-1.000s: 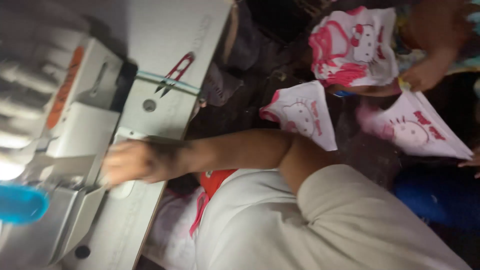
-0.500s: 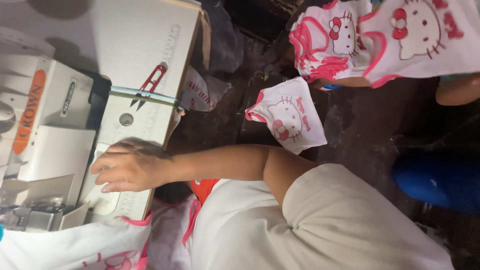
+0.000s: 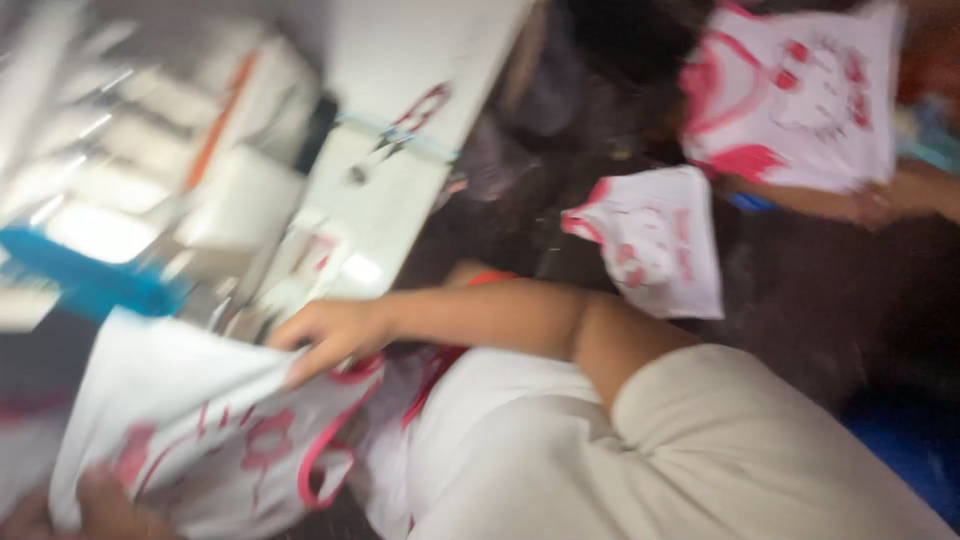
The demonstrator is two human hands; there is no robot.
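The view is tilted and blurred. My right hand (image 3: pixel 330 335) reaches out from a beige sleeve and pinches the upper edge of a white garment with pink trim and a pink print (image 3: pixel 220 430). My left hand (image 3: pixel 100 505) grips the same garment's lower corner at the bottom left of the frame. The cloth is spread between both hands, just in front of a white sewing machine (image 3: pixel 230 200) on a white table (image 3: pixel 420 60).
Red-handled thread snips (image 3: pixel 420 110) lie on the table under a pale band. A blue object (image 3: pixel 90 280) sticks out beside the machine. Another printed garment (image 3: pixel 655 245) lies on the dark floor. Another person's hand (image 3: pixel 900 195) holds one more (image 3: pixel 800 95) at the upper right.
My right hand has left the machine bed and moved onto the white garment. The garment now fills the lower left, with my left hand on it. The camera swung.
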